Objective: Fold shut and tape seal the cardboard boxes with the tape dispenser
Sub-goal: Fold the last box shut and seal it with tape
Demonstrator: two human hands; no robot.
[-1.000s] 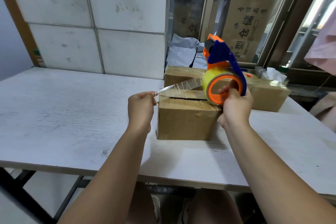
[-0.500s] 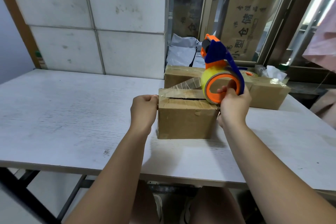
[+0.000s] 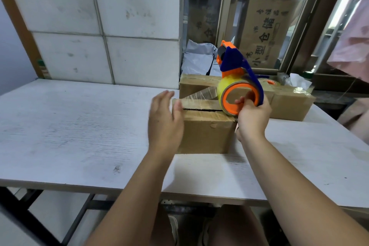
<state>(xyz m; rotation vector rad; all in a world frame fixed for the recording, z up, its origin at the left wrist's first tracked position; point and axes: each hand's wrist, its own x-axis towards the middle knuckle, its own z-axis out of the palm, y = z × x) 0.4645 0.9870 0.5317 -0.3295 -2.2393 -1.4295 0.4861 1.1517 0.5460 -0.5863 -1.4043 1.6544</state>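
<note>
Gripping tape dispenser [image 3: 237, 86] ring, right hand [image 3: 252, 118] fingers curled; left hand [image 3: 164, 118] spread flat, motion-blurred, beside cardboard box [image 3: 205, 132] left end, contact unclear, hiding that corner.

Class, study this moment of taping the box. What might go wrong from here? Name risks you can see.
1. The tape hangs raised between the tape dispenser, gripped by the right hand, and the box edge, while the left hand is open, not pinching it: the end may peel or wrinkle.
2. A dark gap shows between the flaps: sealed so, the seam may end up loose.
</note>
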